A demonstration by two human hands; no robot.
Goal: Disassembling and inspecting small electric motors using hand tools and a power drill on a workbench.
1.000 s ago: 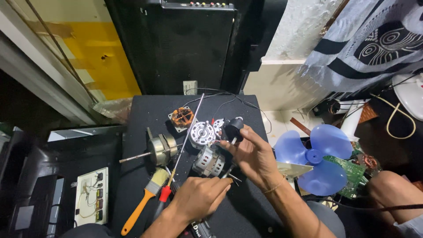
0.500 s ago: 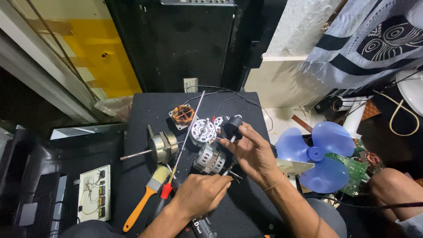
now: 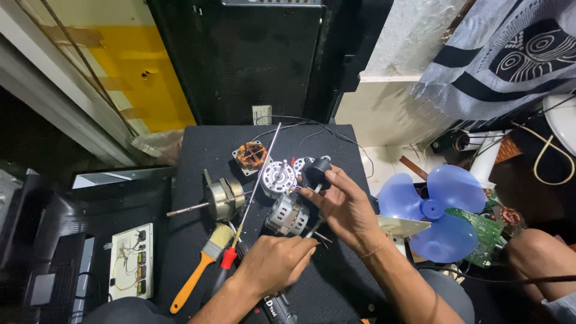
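On the dark bench (image 3: 198, 150), an orange-handled paintbrush (image 3: 198, 273) and a brass-coloured rotor with its shaft (image 3: 221, 200) lie left of a long red-handled screwdriver (image 3: 252, 198). The left hand (image 3: 277, 263) has its grip curled shut around something hidden, just below the silver motor housing (image 3: 287, 214). The right hand (image 3: 343, 207) pinches a black capacitor (image 3: 316, 173) in a narrow grip just above that housing, and a blue fan blade (image 3: 441, 210) sits far right.
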